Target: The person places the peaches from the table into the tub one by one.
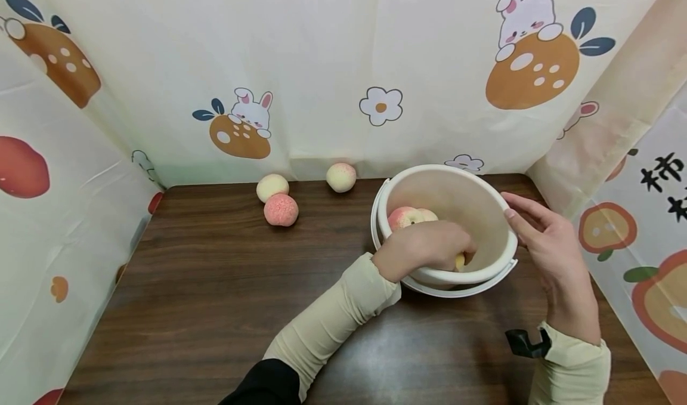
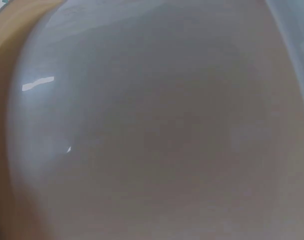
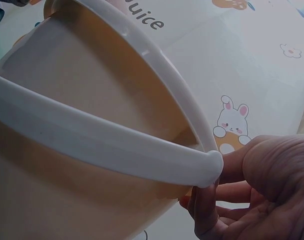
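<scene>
A white plastic bucket (image 1: 448,184) stands tilted at the right of the table. My left hand (image 1: 429,244) reaches down inside it, fingers curled round a yellowish peach (image 1: 460,262) that is mostly hidden. Beside that hand, pink and cream peaches (image 1: 404,217) lie in the bucket. The left wrist view is filled by the smooth bucket wall (image 2: 161,120). With thumb and fingers, my right hand (image 1: 553,244) grips the bucket at its right rim; the right wrist view shows this hand (image 3: 261,185) by the end of the white handle (image 3: 102,135).
On the table (image 1: 214,309), a cream peach (image 1: 272,187) touches a pink peach (image 1: 281,210) left of the bucket. Another pale peach (image 1: 341,177) sits near the back edge. A printed curtain (image 1: 322,53) rises behind and along both sides.
</scene>
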A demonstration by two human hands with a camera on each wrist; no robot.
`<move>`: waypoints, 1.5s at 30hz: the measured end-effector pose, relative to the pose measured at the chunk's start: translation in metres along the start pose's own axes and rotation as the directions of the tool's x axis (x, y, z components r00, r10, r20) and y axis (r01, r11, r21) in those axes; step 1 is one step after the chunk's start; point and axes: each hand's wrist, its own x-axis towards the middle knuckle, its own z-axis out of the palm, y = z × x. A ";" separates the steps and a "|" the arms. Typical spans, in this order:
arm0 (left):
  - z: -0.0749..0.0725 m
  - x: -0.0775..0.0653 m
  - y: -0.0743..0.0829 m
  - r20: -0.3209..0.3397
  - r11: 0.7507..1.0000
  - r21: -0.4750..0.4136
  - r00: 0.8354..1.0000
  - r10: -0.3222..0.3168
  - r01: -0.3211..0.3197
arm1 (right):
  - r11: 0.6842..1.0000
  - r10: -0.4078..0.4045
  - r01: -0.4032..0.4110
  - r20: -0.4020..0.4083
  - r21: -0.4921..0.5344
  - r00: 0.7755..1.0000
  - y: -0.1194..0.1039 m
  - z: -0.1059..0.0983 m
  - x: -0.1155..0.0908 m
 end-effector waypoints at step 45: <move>-0.004 -0.018 -0.003 -0.246 0.996 0.059 0.968 -0.047 0.064 | 0.999 0.003 -0.004 -0.018 -0.046 1.000 -0.001 0.001 -0.001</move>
